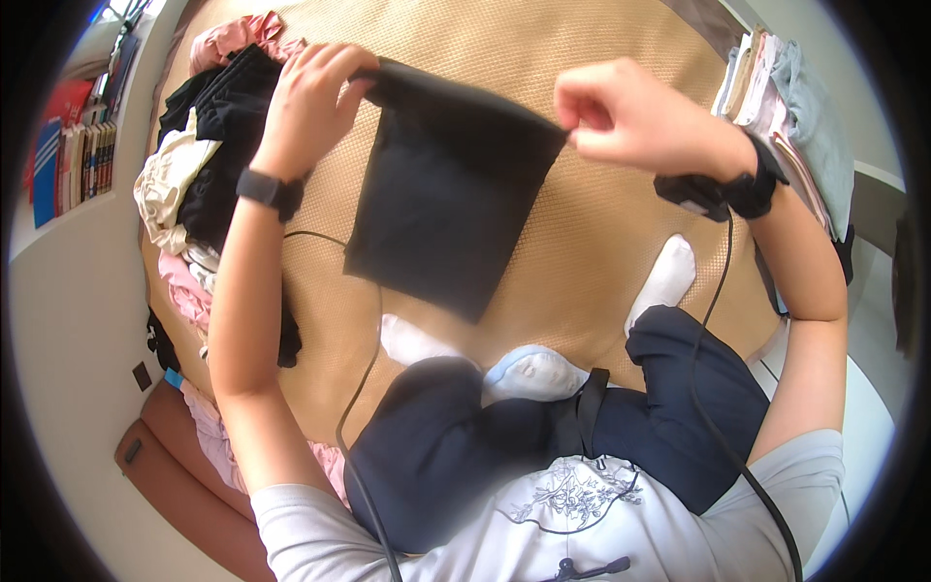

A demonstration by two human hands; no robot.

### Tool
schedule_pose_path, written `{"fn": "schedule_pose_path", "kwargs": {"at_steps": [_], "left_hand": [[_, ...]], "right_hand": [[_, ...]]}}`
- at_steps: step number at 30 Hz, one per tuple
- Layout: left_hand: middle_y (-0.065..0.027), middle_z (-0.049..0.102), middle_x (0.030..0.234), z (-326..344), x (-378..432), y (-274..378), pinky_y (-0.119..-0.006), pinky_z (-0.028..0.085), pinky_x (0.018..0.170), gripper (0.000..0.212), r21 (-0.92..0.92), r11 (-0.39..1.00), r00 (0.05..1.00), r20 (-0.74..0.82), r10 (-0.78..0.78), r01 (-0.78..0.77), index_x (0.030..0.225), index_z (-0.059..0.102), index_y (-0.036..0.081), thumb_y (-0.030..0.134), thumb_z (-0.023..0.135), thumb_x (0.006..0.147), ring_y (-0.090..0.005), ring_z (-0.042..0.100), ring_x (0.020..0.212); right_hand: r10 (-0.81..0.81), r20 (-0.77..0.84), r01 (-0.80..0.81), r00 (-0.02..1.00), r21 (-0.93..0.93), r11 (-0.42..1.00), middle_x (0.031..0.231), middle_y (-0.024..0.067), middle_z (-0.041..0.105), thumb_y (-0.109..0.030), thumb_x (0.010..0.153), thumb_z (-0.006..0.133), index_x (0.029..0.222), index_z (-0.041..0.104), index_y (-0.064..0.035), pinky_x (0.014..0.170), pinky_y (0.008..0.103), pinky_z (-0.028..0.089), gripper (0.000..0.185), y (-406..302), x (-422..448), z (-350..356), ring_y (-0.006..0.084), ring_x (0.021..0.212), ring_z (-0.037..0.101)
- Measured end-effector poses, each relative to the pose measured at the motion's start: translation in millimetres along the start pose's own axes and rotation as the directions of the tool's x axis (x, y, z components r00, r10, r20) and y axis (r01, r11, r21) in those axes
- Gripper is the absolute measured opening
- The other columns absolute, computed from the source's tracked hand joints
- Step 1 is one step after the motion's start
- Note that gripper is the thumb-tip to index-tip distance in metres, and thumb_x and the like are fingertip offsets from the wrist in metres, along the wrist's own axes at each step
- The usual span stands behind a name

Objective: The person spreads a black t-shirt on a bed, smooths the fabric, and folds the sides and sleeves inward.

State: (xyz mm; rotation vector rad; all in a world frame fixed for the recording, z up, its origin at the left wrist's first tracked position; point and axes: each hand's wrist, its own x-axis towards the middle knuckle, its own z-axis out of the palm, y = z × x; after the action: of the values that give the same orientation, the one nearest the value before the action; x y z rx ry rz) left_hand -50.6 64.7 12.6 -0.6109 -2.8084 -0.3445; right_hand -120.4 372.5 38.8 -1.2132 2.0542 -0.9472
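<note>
A black piece of cloth (444,196), doubled over along its far edge, hangs or lies in front of me above the woven mat. My left hand (320,94) pinches its far left corner between thumb and fingers. At the far right corner, my right hand (618,116) has its fingers curled in, with the cloth's tip at the thumb and fingertips. Both wrists wear black straps, and a small black device (691,195) sits under the right one. Which garment the cloth is cannot be told.
A loose heap of clothes (211,145) lies on the mat (582,269) at left. Folded clothes (793,109) are stacked at right. Books (87,156) fill a shelf at far left. Cables (367,378) run from the wrists past my legs, where white socks (665,273) show.
</note>
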Motion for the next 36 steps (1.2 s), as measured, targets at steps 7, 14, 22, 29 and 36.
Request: {"fn": "schedule_pose_path", "kwargs": {"at_steps": [7, 14, 22, 29, 36], "left_hand": [[-0.0072, 0.062, 0.098, -15.1, -93.5, 41.3, -0.039, 0.042, 0.087, 0.024, 0.018, 0.996, 0.996, -0.014, -0.090, 0.090, 0.088, 0.059, 0.006, -0.003, 0.063, 0.066, -0.0280, 0.056, 0.096], [-0.0070, 0.057, 0.093, 29.6, -176.6, 59.2, -0.041, 0.043, 0.086, 0.025, 0.066, 0.993, 0.994, -0.041, -0.100, 0.103, 0.083, 0.056, 0.007, 0.000, 0.063, 0.061, -0.0260, 0.056, 0.091], [-0.0075, 0.054, 0.101, 75.5, -232.5, 79.1, -0.042, 0.041, 0.089, 0.019, 0.125, 0.982, 0.989, 0.026, -0.143, 0.139, 0.078, 0.052, 0.009, 0.010, 0.064, 0.063, -0.0239, 0.052, 0.098], [-0.0066, 0.055, 0.106, 83.9, -243.0, 85.3, -0.042, 0.041, 0.089, 0.025, 0.128, 0.977, 0.984, 0.021, -0.178, 0.174, 0.088, 0.056, 0.010, 0.010, 0.064, 0.064, -0.0238, 0.052, 0.098], [-0.0024, 0.056, 0.097, 80.8, -242.5, 87.4, -0.040, 0.040, 0.087, 0.025, 0.155, 0.972, 0.984, -0.026, -0.177, 0.179, 0.091, 0.057, 0.011, 0.009, 0.061, 0.066, -0.0197, 0.053, 0.090]], "right_hand": [[-0.148, 0.174, 0.158, 0.974, -0.047, 0.986, 0.069, 0.0112, 0.054, -0.005, 0.067, 0.057, 0.073, 0.051, -0.0034, 0.058, 0.0371, 0.046, 0.009, -33.9, -11.1, 69.0, 0.0293, 0.065, 0.056], [-0.152, 0.222, 0.181, 0.963, -0.118, 0.976, 0.069, 0.0128, 0.055, -0.006, 0.066, 0.056, 0.072, 0.051, -0.0040, 0.060, 0.0402, 0.047, 0.008, -30.9, -22.9, 152.2, 0.0314, 0.069, 0.057], [-0.111, 0.351, 0.228, 0.930, -0.311, 0.923, 0.074, 0.0112, 0.057, -0.010, 0.071, 0.059, 0.081, 0.052, -0.0038, 0.062, 0.0372, 0.048, 0.014, -3.6, -42.7, 229.1, 0.0271, 0.072, 0.059], [-0.106, 0.406, 0.257, 0.908, -0.337, 0.906, 0.077, 0.0106, 0.060, -0.011, 0.079, 0.051, 0.084, 0.054, -0.0042, 0.066, 0.0373, 0.048, 0.009, 8.4, -42.8, 250.8, 0.0270, 0.075, 0.060], [-0.183, 0.384, 0.317, 0.905, -0.322, 0.892, 0.075, 0.0096, 0.060, -0.011, 0.078, 0.052, 0.081, 0.053, -0.0051, 0.062, 0.0360, 0.048, 0.007, 8.0, -44.7, 258.4, 0.0253, 0.071, 0.060]]}}
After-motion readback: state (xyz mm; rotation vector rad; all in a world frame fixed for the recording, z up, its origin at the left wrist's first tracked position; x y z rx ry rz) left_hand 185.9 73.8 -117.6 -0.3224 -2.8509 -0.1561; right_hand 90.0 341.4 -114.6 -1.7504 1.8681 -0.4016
